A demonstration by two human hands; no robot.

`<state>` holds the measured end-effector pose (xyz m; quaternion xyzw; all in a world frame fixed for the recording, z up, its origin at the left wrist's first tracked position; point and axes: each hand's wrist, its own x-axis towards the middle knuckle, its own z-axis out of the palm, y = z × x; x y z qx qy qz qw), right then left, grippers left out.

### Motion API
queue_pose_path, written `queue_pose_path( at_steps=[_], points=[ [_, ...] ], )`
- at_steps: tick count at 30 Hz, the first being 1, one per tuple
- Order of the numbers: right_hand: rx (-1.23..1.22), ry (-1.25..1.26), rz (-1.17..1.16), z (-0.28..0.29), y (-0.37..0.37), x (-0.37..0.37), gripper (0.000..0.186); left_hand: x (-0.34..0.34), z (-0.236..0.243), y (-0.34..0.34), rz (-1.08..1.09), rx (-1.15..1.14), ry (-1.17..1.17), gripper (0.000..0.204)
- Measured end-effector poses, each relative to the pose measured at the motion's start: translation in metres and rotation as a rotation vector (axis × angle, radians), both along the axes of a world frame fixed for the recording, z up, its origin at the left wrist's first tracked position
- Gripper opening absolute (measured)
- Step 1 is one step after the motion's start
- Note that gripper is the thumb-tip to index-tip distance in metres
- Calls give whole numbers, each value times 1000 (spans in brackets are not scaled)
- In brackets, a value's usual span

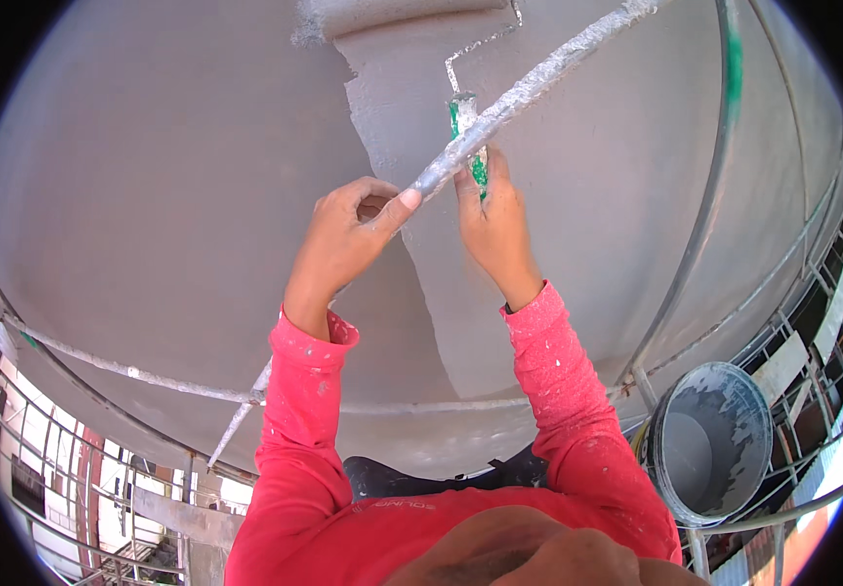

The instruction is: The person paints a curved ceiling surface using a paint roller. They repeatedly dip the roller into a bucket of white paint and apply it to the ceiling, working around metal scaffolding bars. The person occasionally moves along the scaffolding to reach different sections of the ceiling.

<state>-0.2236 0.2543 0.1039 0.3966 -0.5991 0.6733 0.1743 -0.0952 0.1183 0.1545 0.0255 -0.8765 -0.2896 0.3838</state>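
My right hand (pixel 492 227) is closed around the green handle (pixel 459 115) of a paint roller. Its wire frame rises to the roller sleeve (pixel 397 16), which lies against the grey wall (pixel 167 176) at the top of the view. A darker wet band of paint (pixel 441 293) runs down the wall below the roller. My left hand (pixel 348 239) grips a paint-spattered diagonal scaffold pipe (pixel 558 66) that crosses in front of the roller handle. Both arms are in red, paint-flecked sleeves.
A round bucket (pixel 699 376) holding grey paint stands at the lower right beside a green-topped upright pipe (pixel 724 127). Horizontal scaffold rails (pixel 128 369) run along the wall below my arms. Railings and a drop to buildings show at the lower left and right edges.
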Motion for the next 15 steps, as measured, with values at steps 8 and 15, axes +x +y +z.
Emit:
queue_pose_path(
  at_steps=[8, 15],
  points=[
    [-93, 91, -103, -41, -8, -6, 50, 32, -27, -7, 173, -161, -258, 47],
    [5, 84, -73, 34, -9, -37, 45, 18, -38, -12, 86, -98, -103, 43]
  ],
)
